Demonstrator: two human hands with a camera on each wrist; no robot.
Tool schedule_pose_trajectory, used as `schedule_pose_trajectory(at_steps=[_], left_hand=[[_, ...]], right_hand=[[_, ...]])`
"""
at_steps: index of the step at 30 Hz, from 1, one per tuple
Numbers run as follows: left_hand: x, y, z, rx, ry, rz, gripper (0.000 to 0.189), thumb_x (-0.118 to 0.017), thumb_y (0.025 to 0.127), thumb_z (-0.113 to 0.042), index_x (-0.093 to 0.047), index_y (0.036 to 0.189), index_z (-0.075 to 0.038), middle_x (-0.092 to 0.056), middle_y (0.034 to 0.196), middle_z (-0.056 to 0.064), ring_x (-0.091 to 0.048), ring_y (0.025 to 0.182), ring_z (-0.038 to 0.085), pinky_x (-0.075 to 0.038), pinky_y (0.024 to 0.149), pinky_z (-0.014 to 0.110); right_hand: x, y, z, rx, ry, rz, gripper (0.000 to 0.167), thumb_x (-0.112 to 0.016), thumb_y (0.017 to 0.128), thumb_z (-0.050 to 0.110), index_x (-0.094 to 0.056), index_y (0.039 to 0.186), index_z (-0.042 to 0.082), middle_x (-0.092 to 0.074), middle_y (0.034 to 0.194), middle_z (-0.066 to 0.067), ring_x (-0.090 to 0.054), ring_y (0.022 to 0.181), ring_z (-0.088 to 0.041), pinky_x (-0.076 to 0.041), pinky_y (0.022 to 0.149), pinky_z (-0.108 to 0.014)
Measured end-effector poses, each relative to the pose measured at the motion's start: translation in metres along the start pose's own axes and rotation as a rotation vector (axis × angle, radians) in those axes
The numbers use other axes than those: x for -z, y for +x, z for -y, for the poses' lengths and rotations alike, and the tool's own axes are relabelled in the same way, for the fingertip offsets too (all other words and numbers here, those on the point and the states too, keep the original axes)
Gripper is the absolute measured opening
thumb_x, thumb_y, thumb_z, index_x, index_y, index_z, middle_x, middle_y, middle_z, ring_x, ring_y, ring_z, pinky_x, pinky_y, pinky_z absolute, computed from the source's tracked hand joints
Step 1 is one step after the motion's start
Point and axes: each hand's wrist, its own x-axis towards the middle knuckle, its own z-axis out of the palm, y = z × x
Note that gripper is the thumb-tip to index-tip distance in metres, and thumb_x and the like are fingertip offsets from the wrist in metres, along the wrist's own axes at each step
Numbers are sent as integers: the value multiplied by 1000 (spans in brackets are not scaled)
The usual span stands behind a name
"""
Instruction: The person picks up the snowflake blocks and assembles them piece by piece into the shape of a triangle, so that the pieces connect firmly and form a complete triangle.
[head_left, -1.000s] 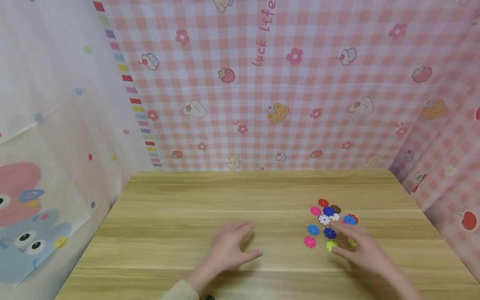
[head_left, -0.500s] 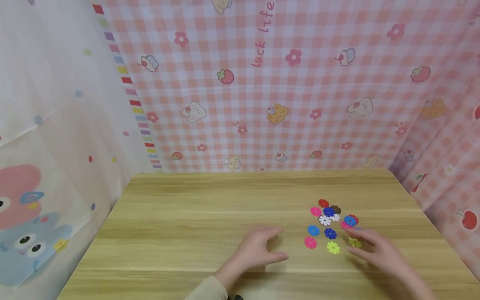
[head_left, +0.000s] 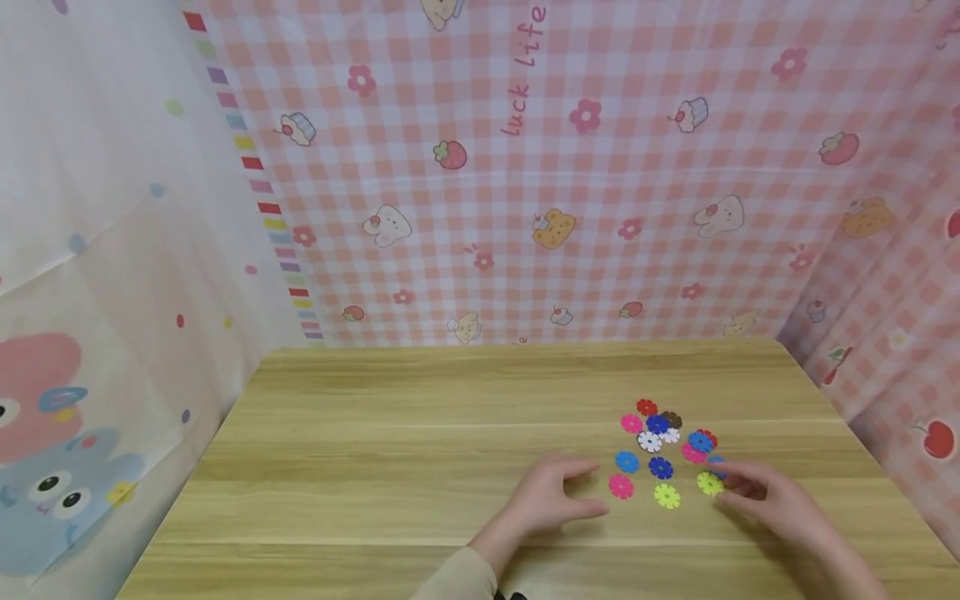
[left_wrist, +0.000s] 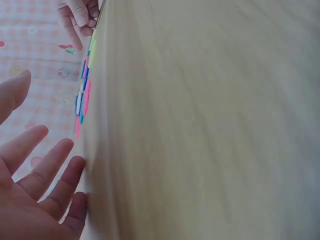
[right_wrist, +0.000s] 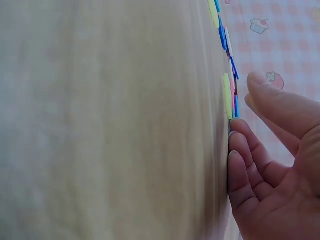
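Observation:
Several small notched plastic discs, like flower-shaped linking pieces, lie loosely grouped on the right of the wooden table. My left hand is just left of them, thumb and fingers spread apart, nearest a pink disc. It holds nothing; the left wrist view shows its fingers relaxed. My right hand is at the group's right side, its fingertips beside a yellow disc and partly over a blue disc. From the right wrist view, the thumb stands off from the bent fingers, with no disc between them.
Another yellow disc lies at the near side of the group, and a red disc at the far side. Behind the table hangs a pink checked cloth. A white printed cloth hangs at the left.
My left hand has moved right across the table, toward the discs. My right hand has drawn back to the right, uncovering the near yellow disc. The discs appear to lie as before.

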Motion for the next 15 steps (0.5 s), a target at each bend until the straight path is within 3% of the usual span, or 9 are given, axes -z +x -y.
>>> schedule_pose_trajectory(at_steps=[5, 11, 15], left_hand=[[-10, 8, -1, 31, 59, -14, 56, -83, 79, -35, -67, 129, -16, -64, 130, -5, -55, 122, 15, -38, 107, 35], [-19, 18, -3, 77, 135, -59, 54, -86, 73, -35, -70, 124, -26, -65, 125, -12, -55, 117, 11, -38, 105, 40], [-24, 24, -3, 94, 168, -87, 49, -87, 72, -34, -73, 119, -29, -66, 118, -14, -55, 110, 7, -39, 100, 38]], right_hand=[[0, 1, -3, -43, 16, 36, 37, -77, 84, 9, -68, 118, -2, -64, 96, -4, -55, 79, -2, -50, 67, -23], [1, 4, -13, -20, 94, 43, 34, -74, 85, 3, -68, 118, 1, -60, 87, 0, -52, 73, -6, -48, 61, -23], [2, 3, -18, -13, 130, 44, 35, -72, 86, -1, -69, 120, 6, -57, 85, 1, -50, 71, -7, -45, 59, -23]])
